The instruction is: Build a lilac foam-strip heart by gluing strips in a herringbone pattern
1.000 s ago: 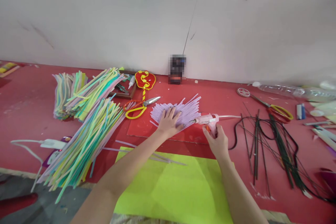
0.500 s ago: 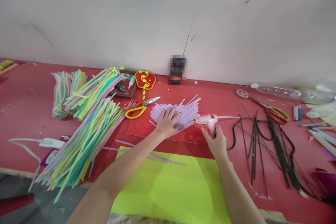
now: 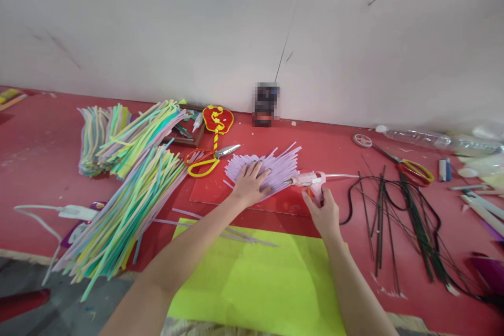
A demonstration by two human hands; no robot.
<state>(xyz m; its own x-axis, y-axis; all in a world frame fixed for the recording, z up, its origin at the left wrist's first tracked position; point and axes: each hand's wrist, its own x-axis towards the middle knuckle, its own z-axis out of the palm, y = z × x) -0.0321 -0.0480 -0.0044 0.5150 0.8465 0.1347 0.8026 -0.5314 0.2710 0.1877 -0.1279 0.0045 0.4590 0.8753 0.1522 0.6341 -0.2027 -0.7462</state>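
Observation:
My left hand (image 3: 252, 182) lies spread over a fan of lilac pipe cleaners (image 3: 285, 164), fingers apart, pressing on them. In my right hand (image 3: 324, 213) is a pink glue gun (image 3: 309, 179), gripped by its handle, with a finger near the orange trigger. Its metal nozzle points left and sits at the right edge of the lilac fan, close to my left fingertips. A clear glue stick (image 3: 342, 176) sticks out of the gun's back. Beneath the fan is a red board (image 3: 208, 192). Yellow-green paper (image 3: 260, 283) lies in front of it, with a few loose lilac strips across its top edge.
Bundles of pastel pipe cleaners (image 3: 129, 215) lie on the left beside a power strip (image 3: 81, 228). Scissors with red and yellow handles (image 3: 207, 161) rest near the fan. At right are green wire stems (image 3: 417, 226), a black cord (image 3: 352, 200), more scissors (image 3: 417, 169) and plastic bottles (image 3: 417, 138).
Both hands and the glue gun hold nearly the same place throughout. The view has shifted slightly, moving the things on the right a little leftward.

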